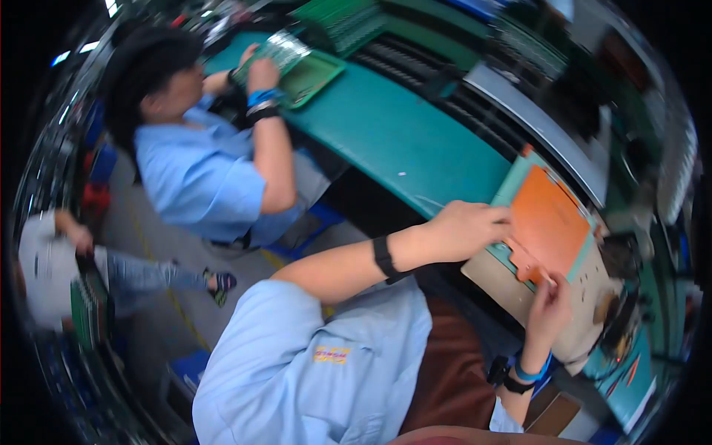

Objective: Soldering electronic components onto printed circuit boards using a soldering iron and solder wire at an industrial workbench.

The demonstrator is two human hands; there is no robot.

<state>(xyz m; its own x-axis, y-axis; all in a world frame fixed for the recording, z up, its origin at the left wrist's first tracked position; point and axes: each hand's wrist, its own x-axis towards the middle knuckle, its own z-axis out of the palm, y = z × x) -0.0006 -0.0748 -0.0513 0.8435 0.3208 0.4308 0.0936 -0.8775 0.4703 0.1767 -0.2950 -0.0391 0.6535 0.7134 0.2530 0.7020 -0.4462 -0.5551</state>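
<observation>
A flat orange panel with a notched near edge lies over a pale green frame, tilted at the right of the head view. My left hand is closed at the panel's left edge, its fingertips hidden against it. At the notched near edge, the fingers of my right hand are pinched together. A small pale bit shows at those fingertips, too blurred to name. Black bands circle both my wrists, and a blue strap is on the right one.
A beige board lies beneath the frame on the long green bench. A dark conveyor track runs behind. To the left, a seated co-worker handles a shiny panel over a green tray. Another person stands in the aisle holding boards.
</observation>
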